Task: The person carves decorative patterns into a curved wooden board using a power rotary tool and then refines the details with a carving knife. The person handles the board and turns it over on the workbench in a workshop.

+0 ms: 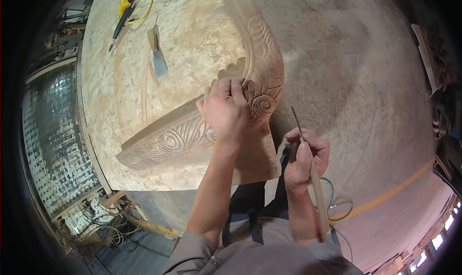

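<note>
A curved wooden piece [166, 139], carved with scrolls and leaves, bends across the near part of the worktable [192, 44]. My left hand [224, 106] is closed over its bend, the fingers curled down onto the wood next to a spiral scroll; the fingertips are partly hidden. Off the table's near right corner, my right hand [308, 157] grips a carving tool [316, 188] with a long pale wooden handle. Its thin dark metal shaft points up and away, apart from the wood.
On the table's far left lie a scraper [158, 58] with a broad metal blade, thin wood strips [144, 87] and a yellow-and-black power tool [124, 13] with a yellow cord. A worn, blotched panel [62, 140] stands left of the table. Cables [113, 222] tangle below it.
</note>
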`<act>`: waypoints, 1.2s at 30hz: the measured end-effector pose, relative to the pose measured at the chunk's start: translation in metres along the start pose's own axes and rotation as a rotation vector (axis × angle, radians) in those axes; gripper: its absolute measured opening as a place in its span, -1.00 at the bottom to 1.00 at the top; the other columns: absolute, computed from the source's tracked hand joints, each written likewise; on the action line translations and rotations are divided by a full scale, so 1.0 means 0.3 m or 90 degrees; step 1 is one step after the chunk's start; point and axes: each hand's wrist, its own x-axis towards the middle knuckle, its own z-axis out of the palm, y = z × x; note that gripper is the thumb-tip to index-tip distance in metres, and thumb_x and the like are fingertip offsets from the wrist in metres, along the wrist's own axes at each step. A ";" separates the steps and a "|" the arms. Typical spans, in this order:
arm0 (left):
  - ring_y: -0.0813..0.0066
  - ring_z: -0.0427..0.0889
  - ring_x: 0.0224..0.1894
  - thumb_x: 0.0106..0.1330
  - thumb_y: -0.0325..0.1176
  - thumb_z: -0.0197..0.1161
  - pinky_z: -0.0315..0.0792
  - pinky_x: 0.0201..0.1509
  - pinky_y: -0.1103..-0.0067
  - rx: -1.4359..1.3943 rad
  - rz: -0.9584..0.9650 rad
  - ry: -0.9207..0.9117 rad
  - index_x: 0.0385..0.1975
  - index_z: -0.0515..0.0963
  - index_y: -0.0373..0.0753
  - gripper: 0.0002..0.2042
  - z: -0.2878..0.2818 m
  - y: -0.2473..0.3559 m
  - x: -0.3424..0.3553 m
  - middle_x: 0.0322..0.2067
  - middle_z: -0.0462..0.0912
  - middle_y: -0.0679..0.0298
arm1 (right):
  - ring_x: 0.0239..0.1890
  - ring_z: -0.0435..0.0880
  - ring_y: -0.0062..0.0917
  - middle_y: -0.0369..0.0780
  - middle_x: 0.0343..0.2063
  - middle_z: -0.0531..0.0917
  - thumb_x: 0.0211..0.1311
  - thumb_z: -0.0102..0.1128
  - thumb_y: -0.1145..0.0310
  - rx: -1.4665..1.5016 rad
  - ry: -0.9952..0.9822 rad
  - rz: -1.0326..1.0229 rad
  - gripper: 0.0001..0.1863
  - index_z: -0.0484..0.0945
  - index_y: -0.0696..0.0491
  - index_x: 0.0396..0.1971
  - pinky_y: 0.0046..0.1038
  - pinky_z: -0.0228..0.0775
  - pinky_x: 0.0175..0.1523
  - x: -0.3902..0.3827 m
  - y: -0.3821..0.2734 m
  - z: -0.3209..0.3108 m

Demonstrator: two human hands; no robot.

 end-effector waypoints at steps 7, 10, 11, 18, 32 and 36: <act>0.20 0.62 -0.17 0.18 0.03 0.45 0.31 0.05 0.31 0.037 0.151 -0.023 -0.18 0.71 -0.14 -0.61 -0.053 -0.049 -0.034 -0.31 0.71 0.24 | -0.34 0.62 -0.54 -0.05 -0.31 0.68 0.37 0.03 0.50 -0.164 -0.115 -0.088 -0.84 0.44 0.21 -0.12 -0.48 0.50 -0.21 -0.026 0.070 -0.087; 0.21 0.63 -0.15 0.11 0.09 0.49 0.31 0.06 0.31 0.068 0.088 -0.049 -0.17 0.71 -0.13 -0.55 -0.045 -0.015 -0.015 -0.30 0.71 0.23 | -0.35 0.65 -0.60 -0.10 -0.30 0.73 0.38 0.04 0.51 -0.167 -0.077 0.031 -0.83 0.46 0.21 -0.09 -0.57 0.51 -0.17 -0.026 0.071 -0.090; 0.21 0.63 -0.14 0.09 0.10 0.50 0.30 0.07 0.31 0.048 0.071 -0.068 -0.18 0.71 -0.13 -0.54 -0.040 -0.012 -0.009 -0.30 0.72 0.22 | -0.35 0.65 -0.60 -0.10 -0.30 0.73 0.38 0.04 0.51 -0.166 -0.079 0.029 -0.83 0.46 0.21 -0.09 -0.57 0.51 -0.17 -0.013 0.064 -0.094; 0.16 0.57 0.04 -0.10 -0.12 0.61 0.26 0.24 0.30 -0.004 0.232 -0.123 0.11 0.57 -0.15 -0.32 -0.098 -0.074 -0.031 -0.09 0.66 0.22 | -0.39 0.67 -0.62 -0.12 -0.34 0.76 0.43 0.14 0.42 -0.013 -0.049 0.148 -0.85 0.55 0.21 -0.25 -0.55 0.55 -0.22 0.120 0.031 -0.060; -0.02 0.34 0.34 0.12 -0.05 0.46 0.09 0.47 0.07 0.017 0.328 -0.029 0.14 0.64 0.29 -0.50 -0.081 -0.054 -0.133 0.34 0.37 0.07 | -0.47 0.37 -0.83 -0.46 -0.56 0.50 0.31 0.28 0.51 -0.234 -0.244 0.123 -0.94 0.63 0.18 -0.35 -0.67 0.22 -0.37 0.447 -0.206 -0.062; 0.01 0.30 0.42 0.09 -0.15 0.49 0.06 0.50 0.04 -0.044 0.331 -0.072 0.03 0.70 0.34 -0.56 -0.083 -0.050 -0.127 0.38 0.35 0.07 | -0.45 0.45 -0.80 -0.39 -0.50 0.57 0.27 0.27 0.57 -0.184 -0.330 0.139 -0.99 0.62 0.17 -0.36 -0.68 0.31 -0.32 0.495 -0.243 -0.064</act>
